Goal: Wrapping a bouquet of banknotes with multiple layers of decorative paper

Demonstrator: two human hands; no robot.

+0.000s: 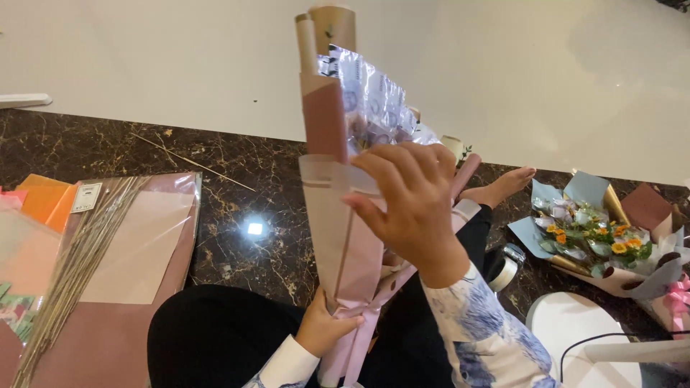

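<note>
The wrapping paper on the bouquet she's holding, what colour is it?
Dusty pink, shading to mauve, wrapping paper; the head view shows it.

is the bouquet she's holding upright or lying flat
Upright: the left hand grips the bouquet at its narrow base, the right hand touches its wrapping higher up.

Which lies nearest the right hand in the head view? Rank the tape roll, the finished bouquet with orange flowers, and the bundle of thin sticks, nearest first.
Measured from the right hand, which rests on the pink-wrapped bouquet:
1. Tape roll, on the floor just to its lower right.
2. Finished bouquet with orange flowers, farther right on the dark marble floor.
3. Bundle of thin sticks, far left, on the wrapping sheets.
</note>
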